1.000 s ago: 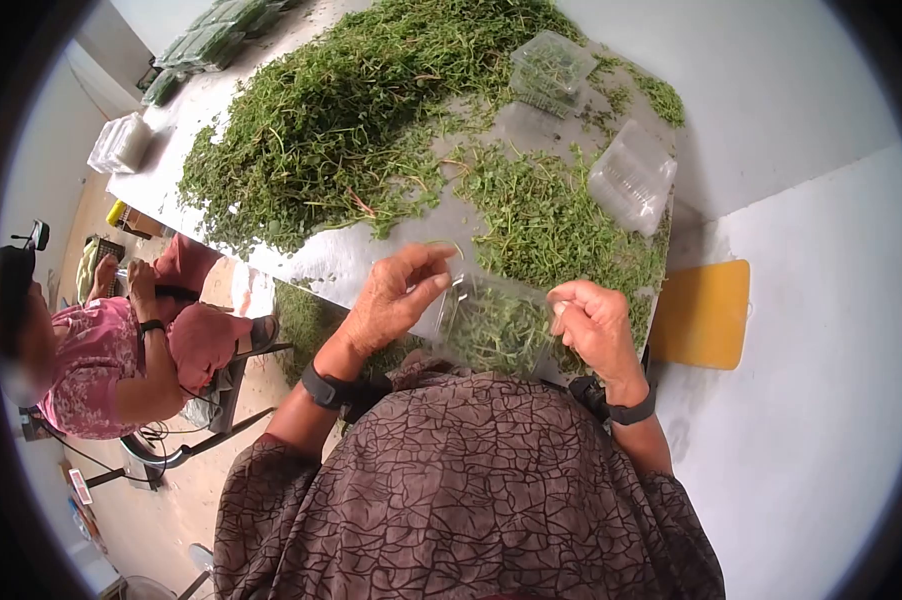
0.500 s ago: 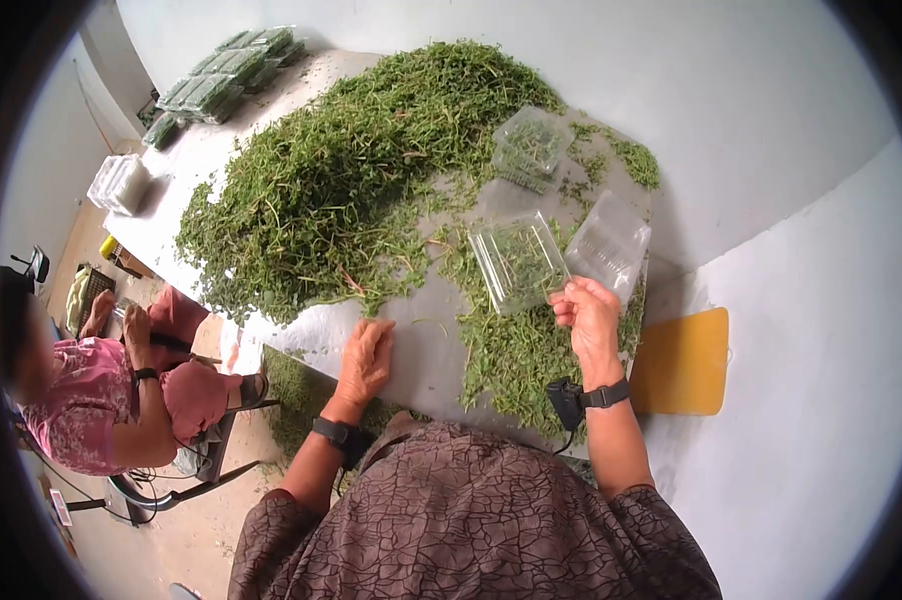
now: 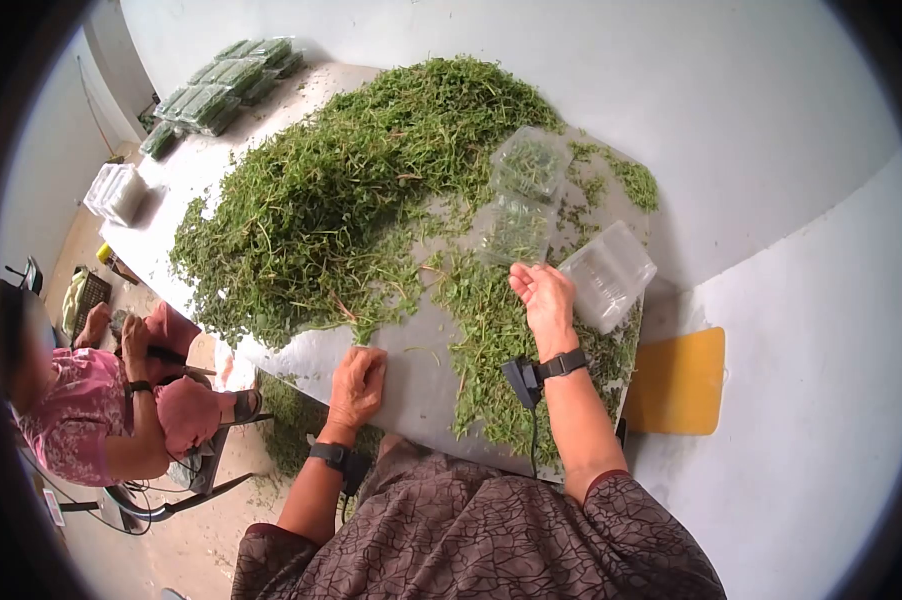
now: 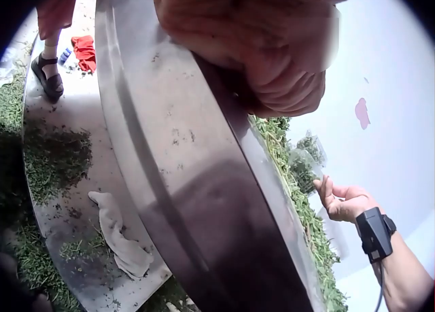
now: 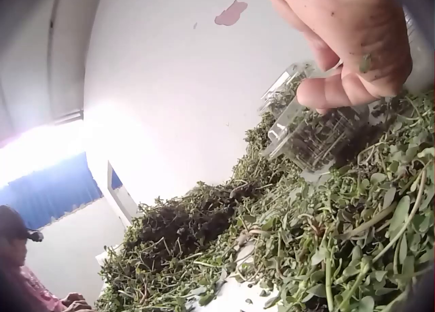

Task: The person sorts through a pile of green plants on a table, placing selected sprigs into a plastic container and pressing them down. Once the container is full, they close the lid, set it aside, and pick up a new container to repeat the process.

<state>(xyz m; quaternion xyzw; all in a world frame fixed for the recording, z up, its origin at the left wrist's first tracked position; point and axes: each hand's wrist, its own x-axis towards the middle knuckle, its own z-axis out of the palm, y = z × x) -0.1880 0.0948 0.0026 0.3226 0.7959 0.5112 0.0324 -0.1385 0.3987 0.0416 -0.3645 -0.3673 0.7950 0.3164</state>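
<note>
My right hand [image 3: 546,300] pinches the near edge of a clear plastic clamshell box [image 3: 514,225] holding small-leaved greens, its fingertips right at the rim in the right wrist view. Directly behind stands a similar filled box [image 3: 529,160]. In the head view my left hand [image 3: 356,385] rests at the table's front edge with curled fingers, close below a tuft of greens [image 3: 364,328]; its fingertips are hidden, and nothing shows in it. A large heap of loose greens [image 3: 311,210] spreads behind the left hand, and a lower spread [image 3: 496,350] lies under the right forearm.
An open clear box [image 3: 609,278] lies at the table's right side by the wall. Packed boxes of greens [image 3: 226,85] and a white stack [image 3: 116,193] stand at the far left. A seated person [image 3: 96,410] is at left. A yellow board [image 3: 676,382] leans against the wall.
The right hand has carried the filled box from in front of the body to beside the other filled box. The left hand has left the box and come down at the table edge.
</note>
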